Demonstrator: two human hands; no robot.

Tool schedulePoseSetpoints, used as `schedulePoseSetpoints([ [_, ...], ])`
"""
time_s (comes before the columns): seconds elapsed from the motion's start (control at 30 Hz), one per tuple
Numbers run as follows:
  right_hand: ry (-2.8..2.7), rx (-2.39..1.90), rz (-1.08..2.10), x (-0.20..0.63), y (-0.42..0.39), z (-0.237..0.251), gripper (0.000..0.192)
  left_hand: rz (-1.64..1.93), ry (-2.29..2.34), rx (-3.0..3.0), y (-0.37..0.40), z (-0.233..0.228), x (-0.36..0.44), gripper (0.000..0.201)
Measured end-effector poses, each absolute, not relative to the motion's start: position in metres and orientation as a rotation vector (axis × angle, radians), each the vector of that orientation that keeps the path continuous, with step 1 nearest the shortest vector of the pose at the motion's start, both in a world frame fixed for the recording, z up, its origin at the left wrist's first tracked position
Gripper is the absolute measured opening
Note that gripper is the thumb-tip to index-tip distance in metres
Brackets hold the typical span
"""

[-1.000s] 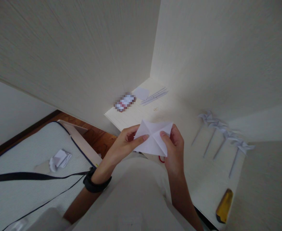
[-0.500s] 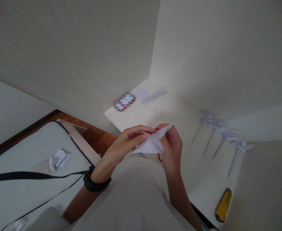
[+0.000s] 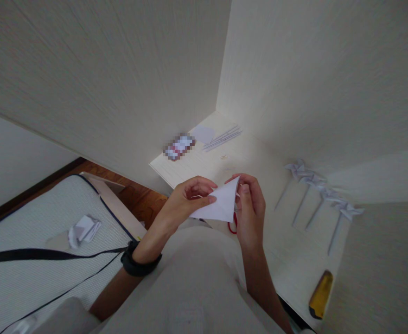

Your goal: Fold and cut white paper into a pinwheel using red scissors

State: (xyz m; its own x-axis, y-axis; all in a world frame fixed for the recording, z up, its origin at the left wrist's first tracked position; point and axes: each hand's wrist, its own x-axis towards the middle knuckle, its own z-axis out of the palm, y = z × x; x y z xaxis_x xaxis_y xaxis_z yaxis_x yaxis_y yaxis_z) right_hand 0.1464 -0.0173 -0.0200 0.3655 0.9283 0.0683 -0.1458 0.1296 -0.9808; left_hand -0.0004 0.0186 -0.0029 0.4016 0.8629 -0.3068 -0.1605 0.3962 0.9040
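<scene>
A sheet of white paper, folded into a triangle, is held up between both hands in front of my body. My left hand pinches its left side, with the thumb flat on the near face. At its right edge, my right hand grips the paper between the thumb and fingers; the fingertips are partly behind it. Just below the paper, next to my right wrist, shows a red scissors-like handle loop, its remainder hidden.
Several paper pinwheels on sticks lie along the right of the desk. A yellow-and-black tool lies near the front right. Behind are thin sticks, a paper square and a blurred phone. Paper pieces lie on the mattress.
The paper has gone from partly opened, with a flap raised, to a flat folded triangle. My right thumb has come up to its right edge. The red loop shows more.
</scene>
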Motion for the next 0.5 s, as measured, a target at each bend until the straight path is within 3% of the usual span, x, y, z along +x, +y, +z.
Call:
schedulePoseSetpoints([
  [0.13,-0.926,-1.167,1.029,0.1510,-0.0144,-0.0196,0.024,0.852,0.998,1.010,0.0210,-0.0022,-0.0025,0.025],
  [0.33,-0.929,-1.235,1.003,0.1515,-0.0153,-0.0223,0.006,0.896,1.052,1.136,0.0228,-0.0039,-0.0038,0.026],
  [0.5,-0.965,-1.300,0.895,0.1517,-0.0167,-0.0253,0.003,0.870,1.108,1.267,0.0224,-0.0037,-0.0040,0.011],
])
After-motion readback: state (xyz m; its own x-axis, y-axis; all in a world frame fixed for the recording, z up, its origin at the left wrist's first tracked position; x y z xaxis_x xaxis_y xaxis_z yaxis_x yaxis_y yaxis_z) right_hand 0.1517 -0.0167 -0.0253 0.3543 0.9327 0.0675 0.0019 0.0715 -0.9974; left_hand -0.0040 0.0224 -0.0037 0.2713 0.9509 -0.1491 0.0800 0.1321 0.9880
